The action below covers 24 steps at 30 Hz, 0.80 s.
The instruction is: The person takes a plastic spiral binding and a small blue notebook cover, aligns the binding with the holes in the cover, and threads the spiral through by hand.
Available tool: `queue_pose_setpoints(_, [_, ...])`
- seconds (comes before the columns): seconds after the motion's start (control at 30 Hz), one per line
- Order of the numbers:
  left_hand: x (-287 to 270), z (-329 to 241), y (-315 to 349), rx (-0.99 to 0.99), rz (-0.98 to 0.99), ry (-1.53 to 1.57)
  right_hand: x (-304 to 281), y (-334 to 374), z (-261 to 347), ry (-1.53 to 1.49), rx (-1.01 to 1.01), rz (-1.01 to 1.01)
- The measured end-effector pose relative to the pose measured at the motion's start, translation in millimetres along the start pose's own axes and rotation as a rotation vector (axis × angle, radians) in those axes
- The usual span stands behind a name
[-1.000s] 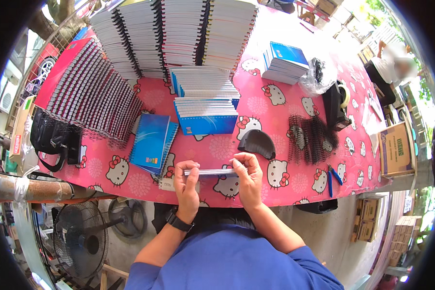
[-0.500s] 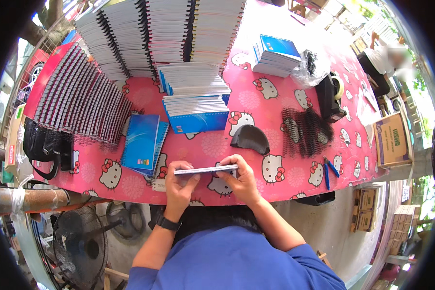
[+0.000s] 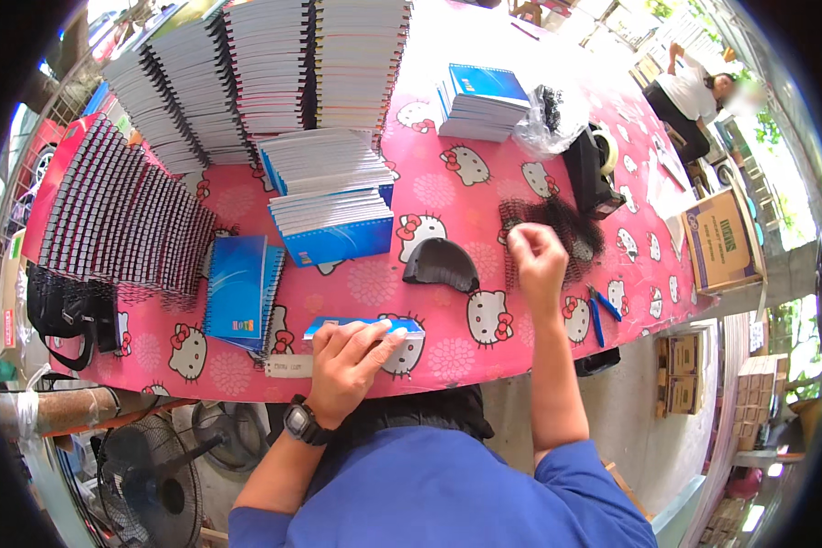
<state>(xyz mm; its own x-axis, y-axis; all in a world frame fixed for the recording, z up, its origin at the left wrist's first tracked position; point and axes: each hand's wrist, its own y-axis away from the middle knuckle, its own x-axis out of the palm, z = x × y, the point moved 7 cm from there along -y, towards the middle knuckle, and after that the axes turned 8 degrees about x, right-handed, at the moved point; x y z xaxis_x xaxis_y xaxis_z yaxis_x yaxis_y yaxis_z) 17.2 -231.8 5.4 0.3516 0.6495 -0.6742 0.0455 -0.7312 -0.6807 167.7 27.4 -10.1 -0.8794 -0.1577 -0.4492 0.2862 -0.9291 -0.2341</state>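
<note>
My left hand [image 3: 345, 370] is closed over a small blue-covered notebook block [image 3: 411, 330] at the table's near edge, fingers across its top. My right hand [image 3: 539, 256] is over the left side of a pile of black spiral binding coils [image 3: 571, 239]. Its fingertips are pinched together, and whether a coil is between them is hidden. Between the two hands lies a dark curved, trough-like piece [image 3: 441, 264]. Left of my left hand, several bound blue notebooks [image 3: 237, 288] are stacked. Beyond them stand blue-covered page blocks [image 3: 342, 236] in a row.
Tall stacks of spiral-bound books [image 3: 356, 68] and coil-bound ones [image 3: 123, 215] fill the left side. At the far middle sit more blue blocks [image 3: 486, 91], beside a plastic bag [image 3: 548, 123] and black tape dispenser [image 3: 595, 173]. Blue-handled pliers [image 3: 597, 320] lie near the right edge. A person [image 3: 690, 96] is in the background.
Both hands held the notebook block up, edge-on. Now it is lower with its blue cover showing under my left hand; my right hand has let go and moved right to the coils.
</note>
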Motion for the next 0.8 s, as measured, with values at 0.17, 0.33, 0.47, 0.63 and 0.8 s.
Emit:
queue_pose_setpoints(0.17, [3.0, 2.9, -3.0, 0.023, 0.024, -0.051, 8.1, -34.5, -42.8, 0.580, -0.052, 0.046])
queue_pose_setpoints(0.33, [4.4, 2.9, -11.8, -0.026, 0.024, -0.053, -0.8, -40.4, -34.4, 0.447, 0.047, 0.057])
queue_pose_setpoints(0.47, [5.9, 4.5, -11.3, -0.022, -0.012, -0.032, -17.3, -40.1, -31.3, 0.315, 0.113, 0.014])
queue_pose_setpoints(0.63, [5.9, 5.0, -11.7, -0.043, -0.017, 0.002, -5.8, -3.6, 35.2, 0.095, -0.049, 0.172])
queue_pose_setpoints(0.8, [8.8, 6.8, -12.9, -0.055, -0.030, -0.015, 59.4, 75.3, 39.1, 0.127, 0.032, 0.396])
